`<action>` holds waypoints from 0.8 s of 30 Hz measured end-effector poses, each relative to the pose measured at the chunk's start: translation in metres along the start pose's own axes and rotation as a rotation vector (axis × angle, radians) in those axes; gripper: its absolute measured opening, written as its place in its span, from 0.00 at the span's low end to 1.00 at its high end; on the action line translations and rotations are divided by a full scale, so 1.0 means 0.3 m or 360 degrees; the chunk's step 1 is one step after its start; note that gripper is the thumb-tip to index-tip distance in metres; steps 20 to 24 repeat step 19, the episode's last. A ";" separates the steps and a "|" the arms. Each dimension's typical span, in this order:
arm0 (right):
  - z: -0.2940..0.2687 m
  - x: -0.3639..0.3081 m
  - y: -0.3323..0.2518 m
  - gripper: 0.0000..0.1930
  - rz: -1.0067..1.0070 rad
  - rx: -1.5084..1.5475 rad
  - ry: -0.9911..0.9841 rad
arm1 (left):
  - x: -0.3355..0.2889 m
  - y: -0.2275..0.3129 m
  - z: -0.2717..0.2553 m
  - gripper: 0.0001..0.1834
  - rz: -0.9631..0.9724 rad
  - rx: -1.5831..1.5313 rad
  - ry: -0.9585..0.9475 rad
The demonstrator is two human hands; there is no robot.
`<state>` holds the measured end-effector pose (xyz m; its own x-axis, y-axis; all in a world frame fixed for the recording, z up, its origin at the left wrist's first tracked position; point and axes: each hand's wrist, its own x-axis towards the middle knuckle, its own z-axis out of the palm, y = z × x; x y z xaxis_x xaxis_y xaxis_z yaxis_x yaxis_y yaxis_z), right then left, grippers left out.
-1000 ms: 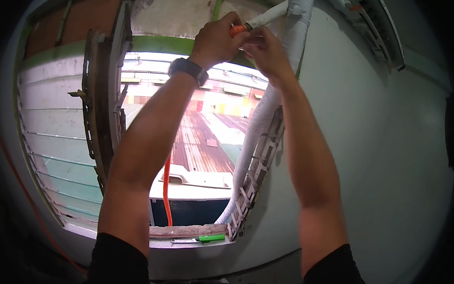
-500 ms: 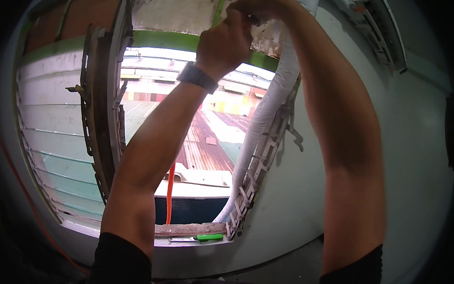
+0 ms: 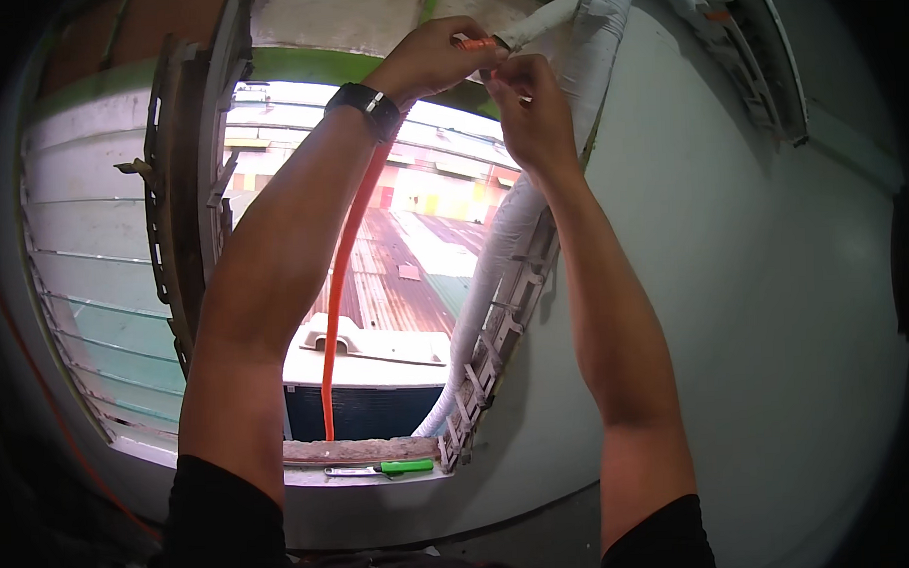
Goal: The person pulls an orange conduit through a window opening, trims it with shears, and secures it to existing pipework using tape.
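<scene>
At the top of the window opening my left hand is closed around the upper end of an orange corrugated hose. From there the hose drops past my wrist and hangs down the opening. A white tube comes from the upper right and meets the hose's end, where a dark band shows. Just below that joint my right hand has its fingers pinched together, with a bit of orange and something dark at their tips. What exactly they grip is partly hidden.
A thick white-wrapped pipe runs down the opening's right side. A green-handled adjustable wrench lies on the sill. Outside stands a white air-conditioner unit. Louvre panes are at left; a wall-mounted white housing is upper right.
My hands have come down and apart slightly, and the right hand has turned. The orange hose's end and its joint with the white tube now show. The view has shifted a little.
</scene>
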<state>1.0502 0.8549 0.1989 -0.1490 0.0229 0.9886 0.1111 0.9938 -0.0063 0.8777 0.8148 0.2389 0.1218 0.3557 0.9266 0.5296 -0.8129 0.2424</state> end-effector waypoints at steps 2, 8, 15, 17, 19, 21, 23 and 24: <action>-0.018 0.009 0.023 0.11 0.0046 -0.0110 -0.0057 | -0.006 -0.001 0.036 0.21 0.0053 0.0177 0.0086; -0.128 0.193 -0.198 0.19 -0.0305 -0.1195 -0.0378 | -0.064 0.023 0.157 0.16 0.0313 0.1172 0.0653; 0.050 0.504 -0.248 0.20 0.0163 -0.1771 -0.1842 | -0.094 -0.004 0.221 0.13 0.0478 0.1280 0.0885; 0.040 0.506 -0.229 0.20 0.0277 -0.1246 -0.1646 | -0.101 -0.045 0.226 0.16 0.0518 0.1232 0.0944; 0.025 0.511 -0.219 0.26 0.0477 -0.0883 -0.1285 | -0.093 -0.087 0.236 0.38 0.0300 0.0754 0.1013; 0.025 0.511 -0.219 0.26 0.0477 -0.0883 -0.1285 | -0.093 -0.087 0.236 0.38 0.0300 0.0754 0.1013; 0.025 0.511 -0.219 0.26 0.0477 -0.0883 -0.1285 | -0.093 -0.087 0.236 0.38 0.0300 0.0754 0.1013; 0.025 0.511 -0.219 0.26 0.0477 -0.0883 -0.1285 | -0.093 -0.087 0.236 0.38 0.0300 0.0754 0.1013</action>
